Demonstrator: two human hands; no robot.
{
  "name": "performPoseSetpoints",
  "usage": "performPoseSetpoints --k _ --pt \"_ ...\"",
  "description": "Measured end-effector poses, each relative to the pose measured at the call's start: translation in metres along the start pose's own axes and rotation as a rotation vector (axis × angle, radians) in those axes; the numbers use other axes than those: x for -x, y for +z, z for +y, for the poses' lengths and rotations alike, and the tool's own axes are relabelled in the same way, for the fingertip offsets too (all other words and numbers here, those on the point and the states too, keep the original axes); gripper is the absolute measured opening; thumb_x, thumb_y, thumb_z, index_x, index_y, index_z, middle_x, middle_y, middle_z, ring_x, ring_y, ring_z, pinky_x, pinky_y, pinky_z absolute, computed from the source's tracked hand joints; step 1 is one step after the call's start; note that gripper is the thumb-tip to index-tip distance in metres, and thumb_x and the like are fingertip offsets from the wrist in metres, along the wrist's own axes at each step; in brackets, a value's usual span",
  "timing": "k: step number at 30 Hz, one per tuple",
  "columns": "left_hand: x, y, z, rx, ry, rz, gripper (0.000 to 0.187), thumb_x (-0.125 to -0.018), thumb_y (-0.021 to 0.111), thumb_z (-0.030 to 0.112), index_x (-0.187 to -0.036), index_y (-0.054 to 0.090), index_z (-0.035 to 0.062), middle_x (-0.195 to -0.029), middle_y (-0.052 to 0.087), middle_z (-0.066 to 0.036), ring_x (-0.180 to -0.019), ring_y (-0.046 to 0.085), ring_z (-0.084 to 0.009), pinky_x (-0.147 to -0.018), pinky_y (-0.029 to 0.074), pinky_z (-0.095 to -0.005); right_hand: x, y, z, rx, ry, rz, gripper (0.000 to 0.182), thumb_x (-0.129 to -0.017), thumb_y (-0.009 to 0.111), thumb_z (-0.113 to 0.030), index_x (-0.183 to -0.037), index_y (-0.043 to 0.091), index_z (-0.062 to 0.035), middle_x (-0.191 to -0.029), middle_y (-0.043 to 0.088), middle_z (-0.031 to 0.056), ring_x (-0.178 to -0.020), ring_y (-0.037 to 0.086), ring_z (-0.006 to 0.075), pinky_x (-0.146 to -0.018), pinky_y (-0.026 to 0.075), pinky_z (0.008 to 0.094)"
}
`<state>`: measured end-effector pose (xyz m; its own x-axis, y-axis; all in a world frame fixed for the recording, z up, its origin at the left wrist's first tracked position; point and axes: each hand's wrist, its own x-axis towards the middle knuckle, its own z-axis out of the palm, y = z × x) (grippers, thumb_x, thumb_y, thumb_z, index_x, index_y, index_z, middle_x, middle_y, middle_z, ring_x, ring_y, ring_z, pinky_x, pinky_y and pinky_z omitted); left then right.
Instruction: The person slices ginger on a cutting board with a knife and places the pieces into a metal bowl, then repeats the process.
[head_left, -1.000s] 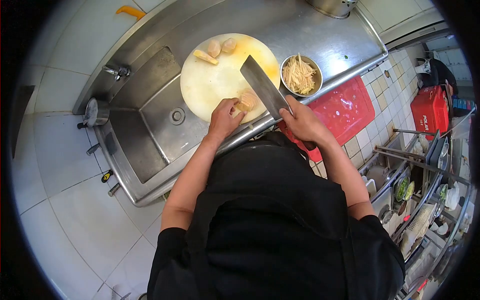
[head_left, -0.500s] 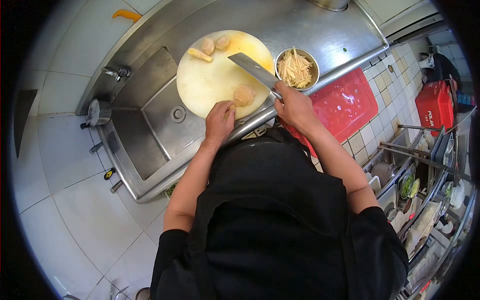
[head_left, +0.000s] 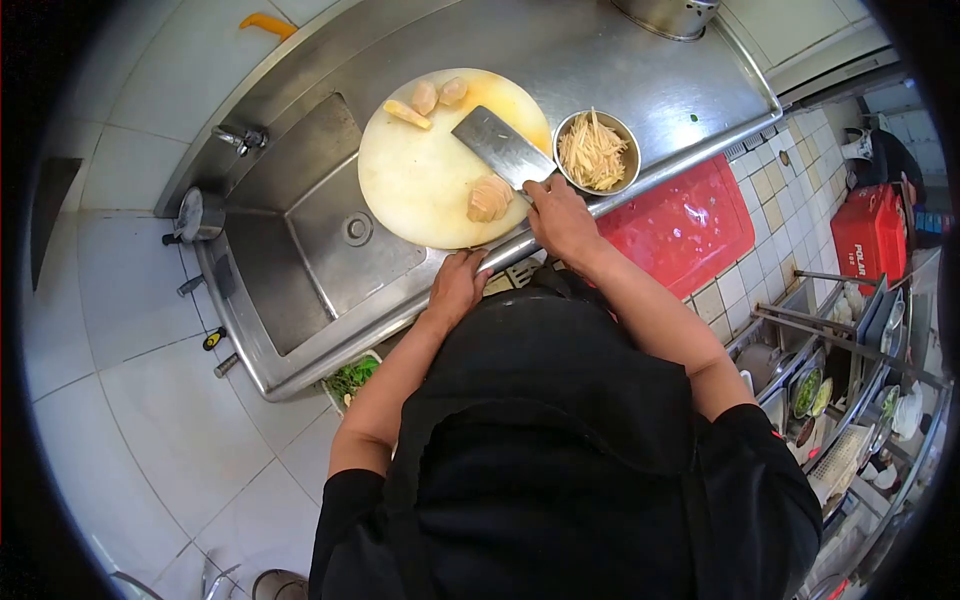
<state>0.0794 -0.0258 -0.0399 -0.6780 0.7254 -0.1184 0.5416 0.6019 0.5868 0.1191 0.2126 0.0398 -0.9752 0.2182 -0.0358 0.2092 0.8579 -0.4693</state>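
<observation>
My right hand (head_left: 562, 220) grips the handle of a cleaver (head_left: 498, 146), whose broad blade lies nearly flat over the round cutting board (head_left: 400, 190). Sliced pale pieces (head_left: 489, 198) sit in a fanned pile just below the blade. At the board's near edge, my left hand (head_left: 459, 286) rests by the sink rim, thumb apart from the fingers, with nothing visible in it. Two peeled chunks (head_left: 425, 97) and a yellowish piece (head_left: 407, 114) lie at the board's far side. Right of the board, a metal bowl (head_left: 634, 160) holds thin pale strips (head_left: 592, 150).
The board overlaps a steel sink (head_left: 300, 290) with a faucet (head_left: 240, 139). A red board (head_left: 690, 225) is at the right, below the counter rim. Greens (head_left: 352, 378) show under the sink edge. A metal pot (head_left: 668, 15) stands at the back; shelves with containers are at the right.
My left hand has drawn back from the sliced pile to the board's near edge. The cleaver blade has tipped flatter, and my right hand has shifted slightly left. Greens under the sink show more.
</observation>
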Motion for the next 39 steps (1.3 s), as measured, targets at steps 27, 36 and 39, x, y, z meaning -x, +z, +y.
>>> performPoseSetpoints --k 27,36,39 --pt "-0.022 -0.059 0.039 0.378 0.236 0.439 0.023 -0.084 0.075 0.002 -0.107 0.073 0.0030 -0.112 0.073 -0.013 -0.100 0.072 -0.0250 -0.087 0.057 -0.0341 -0.001 0.004 -0.024 -1.287 0.472 -0.443 0.016 -0.093 0.069 -0.005 -0.107 0.064 -0.0001 -0.087 0.069 0.0051 -0.073 0.066 0.0103 -0.065 0.056 0.0245" --pt "-0.053 -0.056 0.002 0.224 -0.081 0.261 0.035 -0.085 0.077 0.017 -0.115 0.070 0.0013 -0.105 0.068 -0.016 -0.097 0.066 -0.0324 -0.089 0.052 -0.0412 -0.011 0.006 -0.021 -1.274 0.419 -0.312 0.022 -0.094 0.067 -0.003 -0.115 0.062 0.0024 -0.090 0.068 0.0079 -0.078 0.068 0.0133 -0.072 0.058 0.0260" --pt "-0.060 -0.050 0.000 0.163 -0.049 0.267 0.033 -0.084 0.079 0.019 -0.110 0.071 0.0011 -0.100 0.067 -0.015 -0.095 0.065 -0.0314 -0.087 0.052 -0.0405 -0.014 0.006 -0.023 -1.291 0.448 -0.230 0.016 -0.093 0.067 -0.002 -0.107 0.063 0.0039 -0.089 0.067 0.0080 -0.079 0.069 0.0133 -0.069 0.058 0.0258"
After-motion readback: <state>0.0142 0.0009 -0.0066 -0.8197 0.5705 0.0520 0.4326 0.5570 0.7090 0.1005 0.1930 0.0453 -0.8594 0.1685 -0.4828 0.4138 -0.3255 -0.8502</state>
